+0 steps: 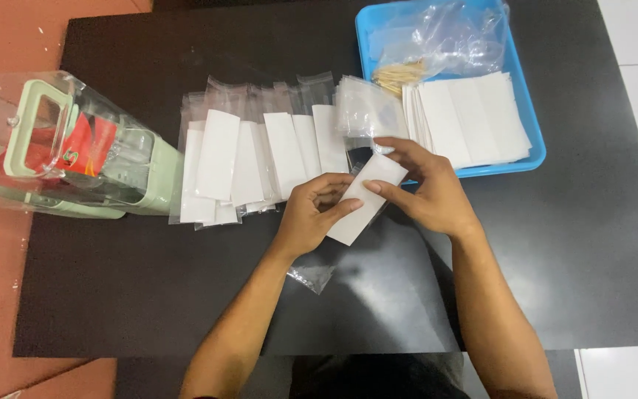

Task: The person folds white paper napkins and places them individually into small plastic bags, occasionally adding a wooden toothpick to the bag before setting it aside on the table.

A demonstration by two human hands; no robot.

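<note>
Your left hand (311,214) and right hand (422,188) meet over the middle of the black worktop (555,258), both closed on the same white paper slip (363,199). The slip is tilted, its upper end toward the blue tray (533,129) and its lower end toward you. Your left fingers (345,209) curl in narrow and pinch the slip's near long edge, thumb on top; your right fingers (396,148) pinch the upper end, the thumb lying across its face. Whether the slip already sits inside a clear sleeve you cannot tell from here. Just beyond your left hand lies a fanned row of filled sleeves (252,162), each a clear bag with a white slip inside, overlapping one another across the worktop. A small stack of empty clear sleeves (367,107) rests against the tray's near left corner, just above your right fingers. Inside the tray sit a stack of white slips (470,118), a bundle of wooden toothpicks (400,74) and a crumpled clear plastic bag (452,33). At the worktop's left edge a clear container with a pale green handle (60,144) lies on its side. A scrap of clear plastic (311,275) lies below your left wrist.
</note>
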